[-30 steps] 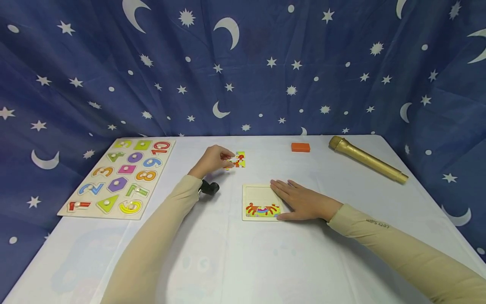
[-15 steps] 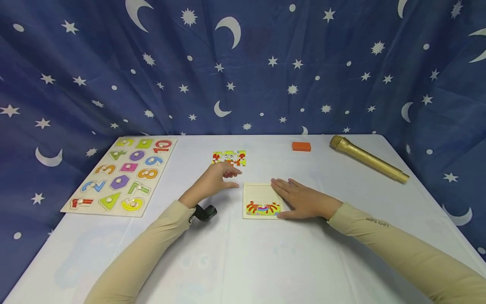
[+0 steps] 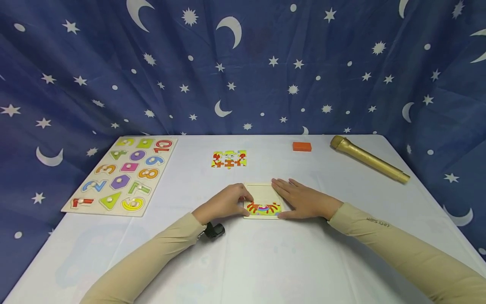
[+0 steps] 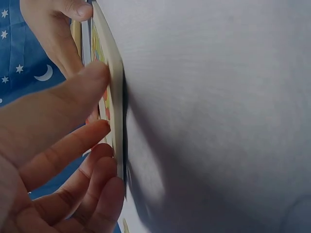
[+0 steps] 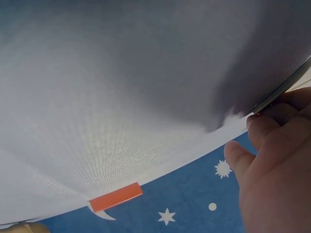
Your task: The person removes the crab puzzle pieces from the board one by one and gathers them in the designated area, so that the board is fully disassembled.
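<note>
In the head view, a square wooden puzzle tray [image 3: 262, 184] lies near the middle of the white table. Jigsaw pieces [image 3: 263, 208] with red crab legs fill its lower part; the upper part is bare wood. My left hand [image 3: 224, 203] is at the tray's left edge, thumb by the lower corner and index fingertip at the pieces. The left wrist view shows the thumb and bent fingertips against the tray's side [image 4: 116, 92]. My right hand [image 3: 305, 202] rests along the right edge with fingers extended. Behind the tray lies a group of jigsaw pieces [image 3: 229, 159] with red figures.
A wooden board [image 3: 119, 177] with knobbed numbers and shapes lies at the left. An orange block [image 3: 301, 146] and a gold microphone [image 3: 368, 158] lie at the back right. A blue curtain [image 3: 243, 67] with moons and stars hangs behind the table.
My left hand has come away from the back group of pieces, toward me, to the tray's left edge, uncovering that group. My right hand has stayed on the tray.
</note>
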